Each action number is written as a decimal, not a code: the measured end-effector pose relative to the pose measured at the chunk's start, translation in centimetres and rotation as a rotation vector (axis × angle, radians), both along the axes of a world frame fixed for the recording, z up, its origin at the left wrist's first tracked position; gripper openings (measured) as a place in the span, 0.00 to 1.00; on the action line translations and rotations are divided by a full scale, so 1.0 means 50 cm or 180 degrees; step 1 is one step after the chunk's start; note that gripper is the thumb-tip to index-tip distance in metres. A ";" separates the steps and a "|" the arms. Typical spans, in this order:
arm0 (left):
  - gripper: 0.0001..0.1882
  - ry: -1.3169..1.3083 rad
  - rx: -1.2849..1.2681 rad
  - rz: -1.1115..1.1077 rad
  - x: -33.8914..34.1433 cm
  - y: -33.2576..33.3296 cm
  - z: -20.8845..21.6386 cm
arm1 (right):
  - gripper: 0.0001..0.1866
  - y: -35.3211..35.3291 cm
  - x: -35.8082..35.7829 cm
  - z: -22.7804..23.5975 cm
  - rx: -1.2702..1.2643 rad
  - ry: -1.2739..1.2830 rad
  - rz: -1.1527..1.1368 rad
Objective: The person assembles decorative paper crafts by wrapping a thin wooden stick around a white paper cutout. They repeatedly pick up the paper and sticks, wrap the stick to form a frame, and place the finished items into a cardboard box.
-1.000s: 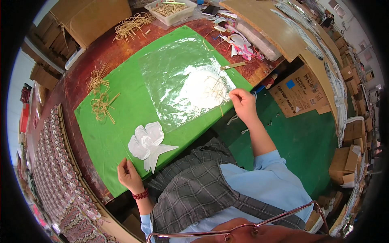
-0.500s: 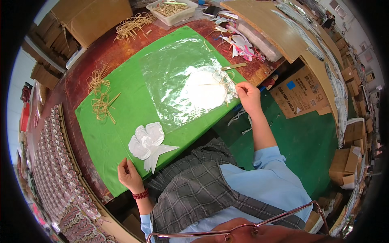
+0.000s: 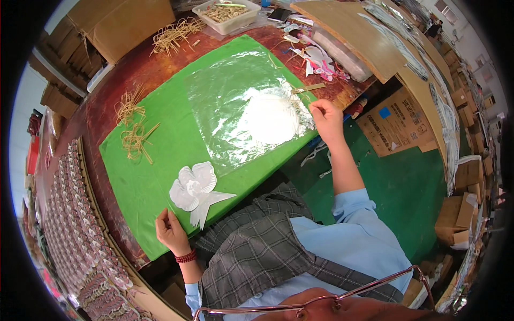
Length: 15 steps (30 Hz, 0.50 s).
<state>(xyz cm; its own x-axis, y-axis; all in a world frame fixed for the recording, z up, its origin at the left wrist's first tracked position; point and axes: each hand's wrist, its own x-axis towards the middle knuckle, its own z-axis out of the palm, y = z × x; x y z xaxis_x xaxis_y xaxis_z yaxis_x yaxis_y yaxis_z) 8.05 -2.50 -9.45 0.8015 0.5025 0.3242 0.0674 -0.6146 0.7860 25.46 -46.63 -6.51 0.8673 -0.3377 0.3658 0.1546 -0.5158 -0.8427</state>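
Observation:
My right hand is closed in a pinch at the right edge of a clear plastic sheet. A thin tan strand lies by its fingertips, but what they grip is too small to make out. On the sheet is a bright white round patch, its material unclear in the glare. Beside it a flat wooden stick rests at the sheet's far right edge. My left hand lies on the green cloth's near-left edge, fingers curled together, contents hidden. Just right of it is a white flower-shaped ornament with pointed tails.
Bundles of tan twine loops lie on the green cloth. Behind are more twine loops, a white plastic tub of small pieces, and pink and white scraps. Rows of ornaments fill a board at left.
My right hand has shifted slightly up, away from me. The thin strand that crossed the white patch no longer shows there. My left hand and the ornament stay put.

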 end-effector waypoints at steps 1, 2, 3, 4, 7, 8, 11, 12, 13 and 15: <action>0.08 -0.0002 0.0012 0.0008 -0.001 0.000 0.001 | 0.03 0.005 0.012 -0.003 -0.0134 -0.0058 0.0130; 0.08 -0.0007 -0.0001 0.0021 -0.002 0.000 0.001 | 0.03 0.010 0.025 -0.011 -0.0125 -0.0097 0.0096; 0.08 -0.0010 -0.0011 0.0031 -0.002 0.000 0.000 | 0.03 0.018 0.038 -0.022 -0.0112 -0.0134 0.0059; 0.08 -0.0015 -0.0020 0.0040 -0.001 0.001 -0.001 | 0.03 0.025 0.048 -0.032 -0.0099 -0.0172 0.0022; 0.08 0.0048 0.0007 0.0041 -0.002 0.001 0.001 | 0.03 0.043 0.067 -0.045 -0.0377 -0.0173 -0.0069; 0.08 0.0055 -0.0006 0.0050 -0.004 0.003 0.000 | 0.03 0.047 0.071 -0.047 -0.0468 -0.0184 -0.0079; 0.08 0.0066 -0.0026 0.0039 -0.001 0.004 -0.002 | 0.03 0.045 0.069 -0.043 -0.0666 -0.0116 -0.0100; 0.08 0.0061 -0.0014 0.0039 -0.002 0.001 0.001 | 0.03 0.045 0.070 -0.044 -0.0659 -0.0182 -0.0069; 0.08 0.0056 -0.0002 0.0037 -0.002 -0.001 0.002 | 0.03 0.045 0.073 -0.044 -0.0653 -0.0248 -0.0039; 0.08 -0.0153 -0.0045 0.0061 0.000 -0.003 -0.003 | 0.03 0.043 0.073 -0.041 -0.0517 -0.0252 -0.0046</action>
